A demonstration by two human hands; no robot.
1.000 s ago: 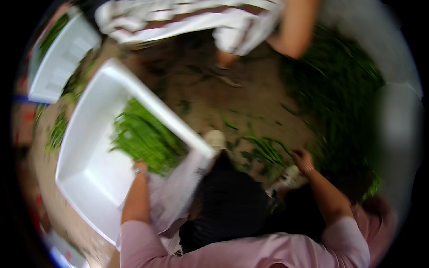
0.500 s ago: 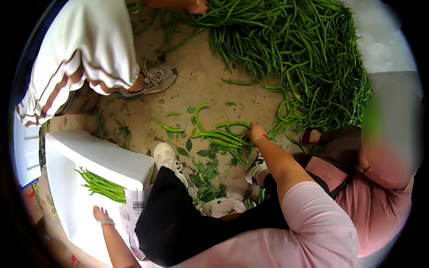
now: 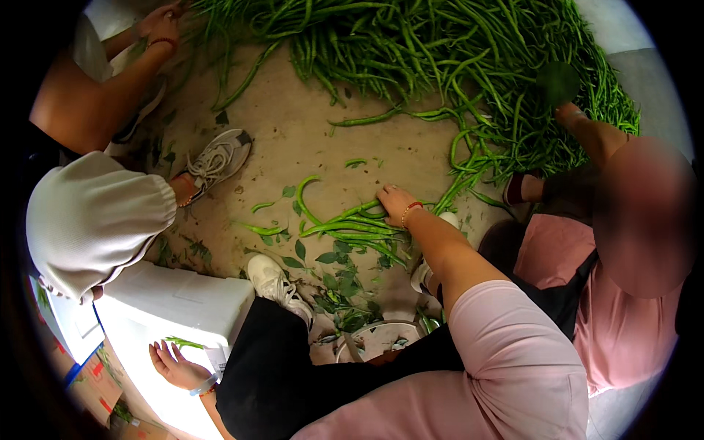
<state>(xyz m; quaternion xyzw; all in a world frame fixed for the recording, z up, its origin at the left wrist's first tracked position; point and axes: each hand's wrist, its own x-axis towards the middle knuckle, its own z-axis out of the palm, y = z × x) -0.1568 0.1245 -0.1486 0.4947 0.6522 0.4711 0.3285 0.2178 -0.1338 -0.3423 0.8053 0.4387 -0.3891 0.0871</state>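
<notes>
My left hand [image 3: 176, 367] is open, fingers apart, above the white foam box [image 3: 176, 293] at lower left. Just past its fingertips, a few green chili peppers [image 3: 185, 342] show inside the box beside a strip of printed paper [image 3: 215, 358]. On the floor in front of me, my right hand [image 3: 397, 204] is closed over the right end of a small bunch of long green chili peppers [image 3: 356, 229], which fan out leftward. Its fingertips are partly hidden among them.
A large heap of green chili peppers [image 3: 411, 51] covers the far side. Fallen leaves [image 3: 341, 282] litter the floor near a white bucket [image 3: 381, 339]. One co-worker's hands [image 3: 160, 26] are at upper left; another's hand [image 3: 570, 115] reaches the heap at right.
My view has shifted. My left hand's fingers have spread over the box, and my right hand has moved slightly left over the bunch. The left co-worker's leg has shifted toward the box.
</notes>
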